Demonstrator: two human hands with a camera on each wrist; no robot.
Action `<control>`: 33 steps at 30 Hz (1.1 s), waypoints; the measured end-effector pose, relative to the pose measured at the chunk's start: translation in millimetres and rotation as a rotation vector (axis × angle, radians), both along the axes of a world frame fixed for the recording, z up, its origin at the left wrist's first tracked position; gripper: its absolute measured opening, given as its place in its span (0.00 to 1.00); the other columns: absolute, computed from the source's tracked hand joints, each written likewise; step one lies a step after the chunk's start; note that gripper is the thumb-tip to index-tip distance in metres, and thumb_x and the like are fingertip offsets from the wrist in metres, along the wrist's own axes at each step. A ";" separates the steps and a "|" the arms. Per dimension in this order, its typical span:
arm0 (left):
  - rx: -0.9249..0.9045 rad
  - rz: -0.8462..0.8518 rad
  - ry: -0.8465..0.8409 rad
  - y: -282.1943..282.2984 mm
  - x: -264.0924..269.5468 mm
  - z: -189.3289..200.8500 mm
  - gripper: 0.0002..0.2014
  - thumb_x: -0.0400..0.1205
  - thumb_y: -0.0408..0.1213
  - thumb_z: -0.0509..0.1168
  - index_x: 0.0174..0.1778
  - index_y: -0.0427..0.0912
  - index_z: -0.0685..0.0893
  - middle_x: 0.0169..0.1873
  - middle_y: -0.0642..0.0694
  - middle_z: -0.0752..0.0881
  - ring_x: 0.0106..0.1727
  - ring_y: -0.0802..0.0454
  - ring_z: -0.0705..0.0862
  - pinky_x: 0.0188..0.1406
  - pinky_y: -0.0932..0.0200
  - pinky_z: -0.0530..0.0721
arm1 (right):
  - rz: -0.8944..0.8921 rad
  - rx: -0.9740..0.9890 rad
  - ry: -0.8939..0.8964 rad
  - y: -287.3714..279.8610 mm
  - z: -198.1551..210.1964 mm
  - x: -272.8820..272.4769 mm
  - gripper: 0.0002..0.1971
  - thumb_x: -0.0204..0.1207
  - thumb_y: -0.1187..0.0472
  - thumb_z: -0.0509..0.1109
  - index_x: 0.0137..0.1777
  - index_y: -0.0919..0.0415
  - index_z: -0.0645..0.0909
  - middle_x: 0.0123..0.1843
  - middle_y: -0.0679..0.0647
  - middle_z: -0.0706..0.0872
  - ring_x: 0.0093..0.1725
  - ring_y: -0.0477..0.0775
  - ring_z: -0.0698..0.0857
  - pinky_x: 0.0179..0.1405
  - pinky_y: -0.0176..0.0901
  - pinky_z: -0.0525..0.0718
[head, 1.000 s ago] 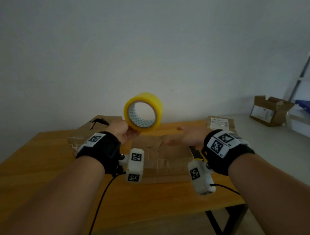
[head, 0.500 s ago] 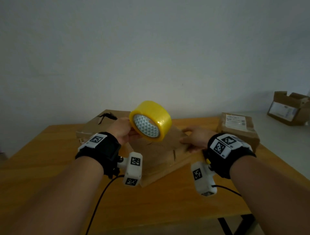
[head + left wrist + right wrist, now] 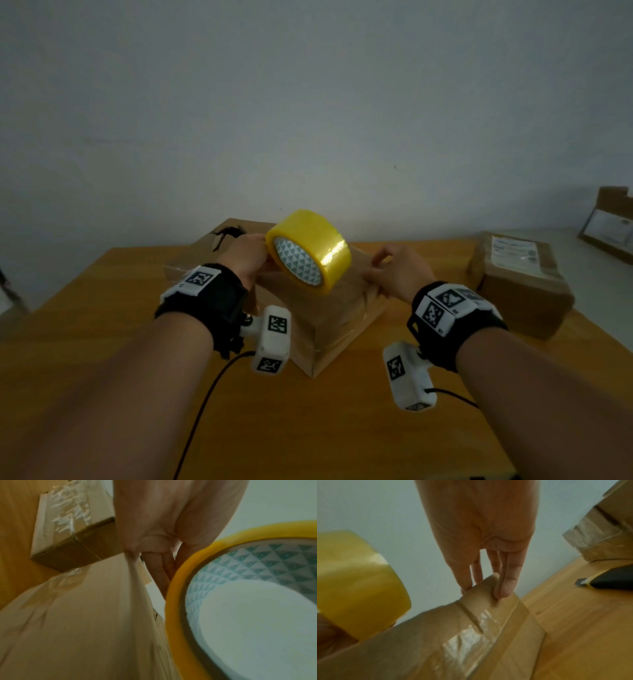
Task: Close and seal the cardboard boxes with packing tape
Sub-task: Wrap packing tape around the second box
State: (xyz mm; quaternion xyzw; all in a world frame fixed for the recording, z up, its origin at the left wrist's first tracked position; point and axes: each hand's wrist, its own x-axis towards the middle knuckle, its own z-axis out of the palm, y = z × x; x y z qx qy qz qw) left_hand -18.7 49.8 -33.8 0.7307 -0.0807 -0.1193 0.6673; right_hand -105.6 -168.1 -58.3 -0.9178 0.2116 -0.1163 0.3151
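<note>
Left hand [image 3: 247, 257] grips the yellow roll of packing tape [image 3: 310, 251] by its rim, fingers curled behind the roll's edge, roll lifted clear above the brown cardboard box [image 3: 329, 308] at table centre. Judging by the pose, the roll is kept up and off the box so the other hand can set the box for taping. The roll sits at about 3 o'clock from the left hand, its patterned core facing the camera.

Right hand [image 3: 399, 272] rests on the box's far right corner, fingertips [image 3: 504, 588] pinching the top edge there, thumb on the other side of the flap edge. Likely steadying or turning the box, which lies corner-on to the person. The box is at about 8 o'clock from the right hand; clear tape already shines on its top seam.

Wooden table [image 3: 102, 342] holds two more boxes: a taped brown box with a white label [image 3: 517, 277] at 3 o'clock from the central one, well apart, and a brown box with a black mark [image 3: 219, 240] at 11 o'clock, just behind the left hand. A black-and-yellow utility knife [image 3: 607, 580] lies on the table near the right hand.
</note>
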 end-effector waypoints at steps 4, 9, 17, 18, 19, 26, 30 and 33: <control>0.103 -0.066 0.100 4.3 -5.4 -4.5 0.10 0.85 0.31 0.59 0.45 0.32 0.84 0.40 0.35 0.86 0.40 0.41 0.85 0.39 0.51 0.85 | -0.097 0.029 -0.008 -6.7 -2.4 3.7 0.21 0.68 0.46 0.78 0.56 0.55 0.79 0.47 0.56 0.89 0.47 0.58 0.89 0.52 0.51 0.87; 0.156 -0.081 0.141 5.1 -22.4 -3.3 0.09 0.86 0.30 0.57 0.46 0.35 0.82 0.39 0.36 0.85 0.34 0.44 0.83 0.28 0.57 0.85 | -0.124 0.220 -0.054 -11.0 -8.4 7.4 0.23 0.64 0.57 0.82 0.57 0.59 0.78 0.44 0.58 0.89 0.45 0.58 0.90 0.51 0.57 0.89; -0.025 0.078 0.126 -5.3 -44.6 25.6 0.12 0.83 0.27 0.59 0.33 0.36 0.79 0.32 0.38 0.82 0.31 0.46 0.80 0.30 0.55 0.84 | 0.092 0.169 -0.141 4.9 20.4 -16.1 0.19 0.71 0.75 0.68 0.60 0.57 0.80 0.51 0.56 0.87 0.50 0.57 0.86 0.42 0.48 0.86; -0.045 0.086 0.126 -6.4 -47.3 27.6 0.11 0.83 0.28 0.60 0.35 0.37 0.80 0.33 0.39 0.83 0.32 0.46 0.82 0.30 0.54 0.84 | 0.181 0.168 -0.114 8.2 28.6 -22.0 0.23 0.70 0.77 0.69 0.63 0.56 0.79 0.53 0.55 0.85 0.54 0.56 0.85 0.45 0.50 0.86; -0.066 0.092 0.130 -7.9 -50.2 29.3 0.10 0.84 0.28 0.60 0.36 0.37 0.81 0.35 0.39 0.85 0.33 0.46 0.83 0.28 0.54 0.85 | 0.279 0.165 -0.056 11.1 34.8 -26.6 0.28 0.69 0.77 0.72 0.67 0.55 0.76 0.56 0.55 0.84 0.58 0.56 0.84 0.49 0.51 0.86; -0.200 0.031 0.140 -19.4 -69.5 34.9 0.07 0.84 0.26 0.59 0.52 0.35 0.82 0.42 0.39 0.86 0.40 0.47 0.85 0.34 0.54 0.86 | 0.326 0.336 -0.209 31.4 52.5 -48.8 0.26 0.69 0.54 0.81 0.64 0.58 0.77 0.58 0.56 0.86 0.55 0.55 0.87 0.55 0.56 0.88; -0.102 0.048 0.114 -14.1 -70.0 33.2 0.08 0.83 0.22 0.58 0.45 0.33 0.82 0.36 0.39 0.85 0.35 0.49 0.83 0.25 0.58 0.87 | 0.271 0.230 -0.274 30.8 53.8 -53.2 0.17 0.72 0.61 0.77 0.56 0.67 0.77 0.54 0.66 0.84 0.51 0.65 0.86 0.50 0.59 0.88; -0.032 0.094 0.106 -10.5 -67.5 28.3 0.15 0.83 0.22 0.59 0.30 0.39 0.74 0.25 0.43 0.74 0.28 0.52 0.73 0.19 0.62 0.81 | 0.255 0.188 -0.316 35.1 52.8 -55.1 0.16 0.68 0.62 0.76 0.53 0.68 0.78 0.51 0.65 0.86 0.50 0.67 0.86 0.48 0.65 0.87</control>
